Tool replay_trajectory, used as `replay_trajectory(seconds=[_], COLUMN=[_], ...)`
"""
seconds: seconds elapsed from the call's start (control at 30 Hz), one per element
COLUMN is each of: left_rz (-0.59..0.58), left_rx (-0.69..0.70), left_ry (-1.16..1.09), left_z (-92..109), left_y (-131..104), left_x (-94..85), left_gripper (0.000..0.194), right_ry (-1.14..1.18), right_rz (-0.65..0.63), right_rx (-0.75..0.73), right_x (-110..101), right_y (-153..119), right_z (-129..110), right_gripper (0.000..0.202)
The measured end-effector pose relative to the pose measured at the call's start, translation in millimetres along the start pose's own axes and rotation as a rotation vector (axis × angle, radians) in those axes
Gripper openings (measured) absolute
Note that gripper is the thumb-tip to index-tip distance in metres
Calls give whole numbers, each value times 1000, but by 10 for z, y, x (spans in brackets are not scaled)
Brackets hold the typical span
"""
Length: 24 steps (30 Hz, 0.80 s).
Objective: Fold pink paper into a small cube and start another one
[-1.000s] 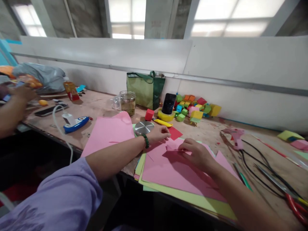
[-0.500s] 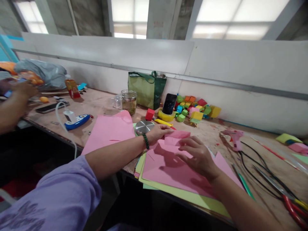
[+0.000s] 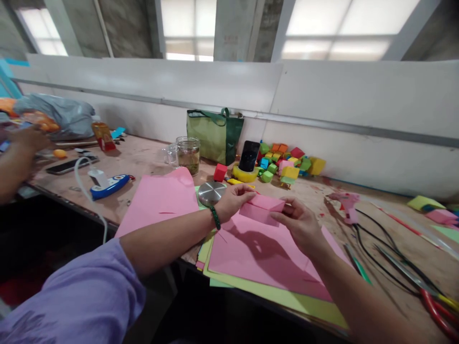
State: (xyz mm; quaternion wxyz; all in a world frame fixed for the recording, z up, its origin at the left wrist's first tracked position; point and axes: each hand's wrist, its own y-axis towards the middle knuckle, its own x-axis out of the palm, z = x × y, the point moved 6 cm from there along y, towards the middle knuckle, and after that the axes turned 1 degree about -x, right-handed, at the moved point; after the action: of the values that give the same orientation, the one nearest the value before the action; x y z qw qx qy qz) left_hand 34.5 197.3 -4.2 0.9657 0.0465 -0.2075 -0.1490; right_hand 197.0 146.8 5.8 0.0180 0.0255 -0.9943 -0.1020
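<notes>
A small folded piece of pink paper [image 3: 261, 213] is held up between both hands, above a large pink sheet [image 3: 251, 258] that tops a stack of coloured paper. My left hand [image 3: 234, 200], with a green bead bracelet at the wrist, pinches its left upper edge. My right hand [image 3: 299, 224] grips the right end between thumb and fingers. Just left of my left hand lies a round metal lid [image 3: 211, 193]. Another pink sheet [image 3: 158, 203] lies farther left.
Behind are a red paper cube [image 3: 220, 172], a phone [image 3: 249, 155] on yellow tape, many coloured cubes, a glass mug [image 3: 188, 157] and a green bag [image 3: 215, 136]. At right lie a glue gun [image 3: 347, 203] and scissors [image 3: 405, 270]. Another person's hand [image 3: 30, 141] is far left.
My right hand has closed on the right end of the small pink paper, which now shows a raised fold. The view has shifted slightly.
</notes>
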Motion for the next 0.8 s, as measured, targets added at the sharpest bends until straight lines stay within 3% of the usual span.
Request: replay_trajectory(seconds=[0.2,0.43,0.53,0.63,0.73,0.8], left_rz=[-10,-257,-318,-234,-112,-91], left_rx=[-164,-474,-454,-342,-214,-148], left_ry=[-136,-180,-123,-57,-5,-8], left_z=[-115,-226,-278,-270,-208,-160], left_y=[-19,-163,-159,-90,-19,4], left_x=[28,189,208,137,37,12], left_gripper=[38,56,54,58,68,64], right_ry=[57,-58,-223,-313,-390,-413], right_rz=[12,191,278,319,253,173], right_rx=[80,-122,-307,-426,-419,-345], right_x=[-23,-147,-184,-214,-200,-166], right_y=[9,20,-34,-73,-59,-35], right_z=[41,-2,-101,-161,-171,-152], right_gripper=[43,35,23,20,15,16])
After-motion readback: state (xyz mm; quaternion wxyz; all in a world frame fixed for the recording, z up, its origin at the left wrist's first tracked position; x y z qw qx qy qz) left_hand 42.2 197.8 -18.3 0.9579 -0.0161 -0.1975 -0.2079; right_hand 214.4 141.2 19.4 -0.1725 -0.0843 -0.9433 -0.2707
